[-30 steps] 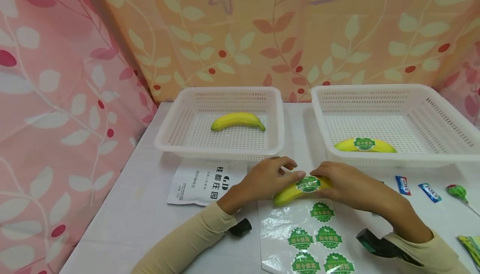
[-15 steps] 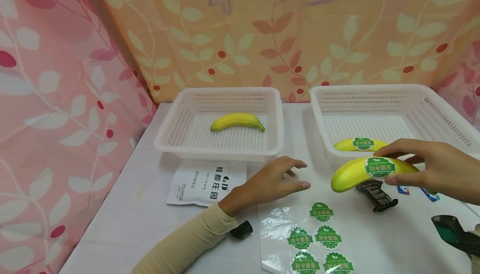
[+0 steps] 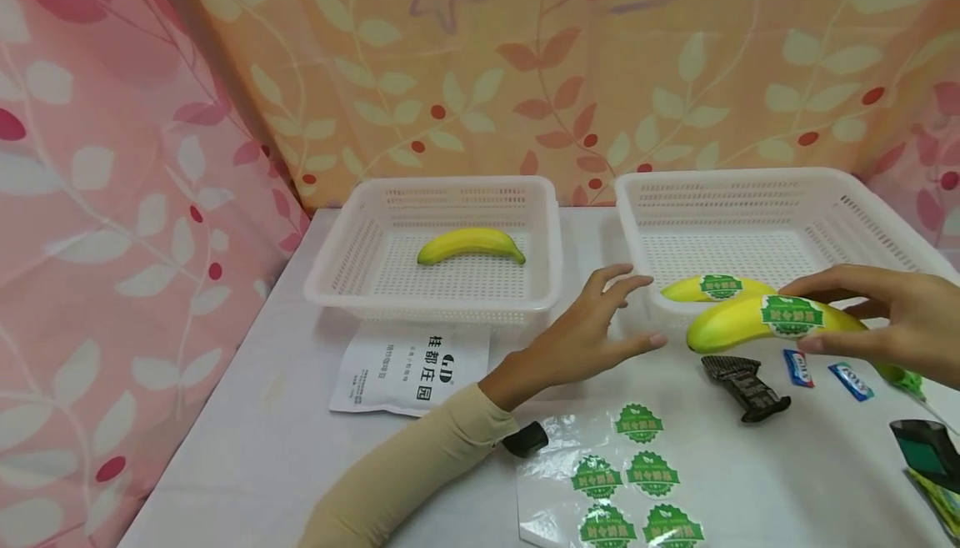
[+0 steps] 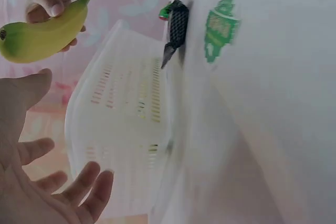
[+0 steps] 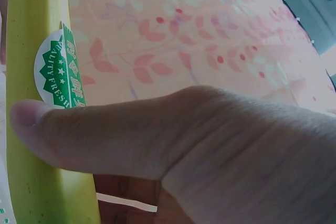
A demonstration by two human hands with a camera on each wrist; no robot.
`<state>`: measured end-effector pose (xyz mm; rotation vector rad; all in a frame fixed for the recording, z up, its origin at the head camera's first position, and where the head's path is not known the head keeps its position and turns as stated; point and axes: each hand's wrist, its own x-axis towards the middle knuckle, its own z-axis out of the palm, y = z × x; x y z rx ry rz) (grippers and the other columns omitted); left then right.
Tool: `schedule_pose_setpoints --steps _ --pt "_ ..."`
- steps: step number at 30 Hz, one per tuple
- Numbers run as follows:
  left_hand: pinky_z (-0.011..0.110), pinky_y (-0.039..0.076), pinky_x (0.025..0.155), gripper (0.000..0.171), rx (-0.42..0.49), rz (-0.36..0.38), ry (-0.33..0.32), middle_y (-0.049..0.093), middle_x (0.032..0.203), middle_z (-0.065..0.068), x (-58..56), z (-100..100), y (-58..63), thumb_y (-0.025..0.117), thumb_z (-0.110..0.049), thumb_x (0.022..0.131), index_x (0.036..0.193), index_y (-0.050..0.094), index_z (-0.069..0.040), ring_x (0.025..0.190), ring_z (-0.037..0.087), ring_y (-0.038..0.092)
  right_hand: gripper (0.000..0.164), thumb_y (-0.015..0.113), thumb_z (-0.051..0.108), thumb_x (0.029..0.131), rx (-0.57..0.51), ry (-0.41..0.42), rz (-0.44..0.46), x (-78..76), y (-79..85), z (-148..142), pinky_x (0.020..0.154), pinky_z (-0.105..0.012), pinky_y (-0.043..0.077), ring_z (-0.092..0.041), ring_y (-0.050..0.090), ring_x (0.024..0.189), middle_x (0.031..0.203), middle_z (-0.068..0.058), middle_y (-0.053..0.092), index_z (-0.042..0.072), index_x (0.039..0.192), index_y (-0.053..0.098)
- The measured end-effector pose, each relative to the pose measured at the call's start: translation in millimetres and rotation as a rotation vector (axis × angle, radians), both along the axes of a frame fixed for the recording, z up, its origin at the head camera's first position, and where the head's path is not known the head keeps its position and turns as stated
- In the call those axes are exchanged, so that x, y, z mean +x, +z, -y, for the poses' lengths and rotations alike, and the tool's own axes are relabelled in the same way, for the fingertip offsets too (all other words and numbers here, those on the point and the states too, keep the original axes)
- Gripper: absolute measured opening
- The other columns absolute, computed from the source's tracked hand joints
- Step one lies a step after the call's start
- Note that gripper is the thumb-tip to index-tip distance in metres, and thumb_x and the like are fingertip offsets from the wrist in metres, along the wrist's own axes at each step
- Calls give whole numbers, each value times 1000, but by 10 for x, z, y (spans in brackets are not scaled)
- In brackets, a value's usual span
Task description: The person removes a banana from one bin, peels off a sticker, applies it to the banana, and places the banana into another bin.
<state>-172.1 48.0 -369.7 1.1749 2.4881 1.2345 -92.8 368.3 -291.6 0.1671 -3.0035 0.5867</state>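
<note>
My right hand (image 3: pixel 892 319) pinches a banana (image 3: pixel 727 324) between thumb and fingers, in front of the right basket. A round green-and-white sticker (image 3: pixel 792 315) sits on its skin; in the right wrist view the thumb presses beside this label (image 5: pixel 55 69). My left hand (image 3: pixel 581 335) has its fingers spread and holds nothing, to the left of the banana. In the left wrist view the banana (image 4: pixel 47 35) hangs above those spread fingers. Below the left forearm lies a sheet of green stickers (image 3: pixel 558 490). Another stickered banana (image 3: pixel 678 289) rests in the right white basket (image 3: pixel 750 185).
The left white basket (image 3: pixel 431 306) holds a plain banana (image 3: pixel 468 245). A white pouch (image 3: pixel 405 373) lies before it. On the right are a dark wrapped snack (image 3: pixel 750 389), two small blue-wrapped sweets (image 3: pixel 851 381), a lollipop (image 3: pixel 909 383) and a green packet (image 3: pixel 933 494).
My right hand has carried the stickered banana from above the sticker sheet rightward and up to the right basket's front. My left hand let go of it, then moved slightly right and up, fingers spreading.
</note>
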Motion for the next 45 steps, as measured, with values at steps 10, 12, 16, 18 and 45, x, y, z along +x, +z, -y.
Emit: schedule_pose_setpoints --steps 10,12,16,18,45 --pt "49 46 115 78 -26 -12 133 9 177 -14 -149 -304 -3 66 -59 100 166 36 -30 157 20 35 74 93 36 81 -29 -48 142 -89 -10 4 69 -54 63 -40 68 87 126 -40 60 -5 135 63" --pt "48 47 114 76 -17 -12 156 12 177 -15 -158 -315 -19 66 -59 100 165 40 -29 156 17 37 76 91 38 83 -22 -48 158 -102 3 3 68 -55 63 -41 68 86 128 -41 58 -4 138 61" --pt "47 48 114 74 -3 -21 185 16 176 -16 -170 -315 -38 67 -59 100 163 44 -28 155 14 39 71 89 36 87 -16 -39 122 -124 43 10 69 -59 61 -48 67 90 128 -41 59 -4 139 61" --pt "47 47 114 74 1 -17 182 15 176 -17 -173 -308 -39 67 -59 100 163 44 -28 154 14 39 68 89 36 88 -28 -40 88 -146 75 13 70 -54 61 -48 66 92 126 -38 61 -3 138 63" --pt "25 53 82 73 14 56 157 11 175 -24 -185 -305 -69 66 -60 100 163 42 -34 117 8 68 61 79 16 93 -30 109 334 -1398 226 -240 77 -50 65 -28 69 87 128 -34 64 -9 144 56"
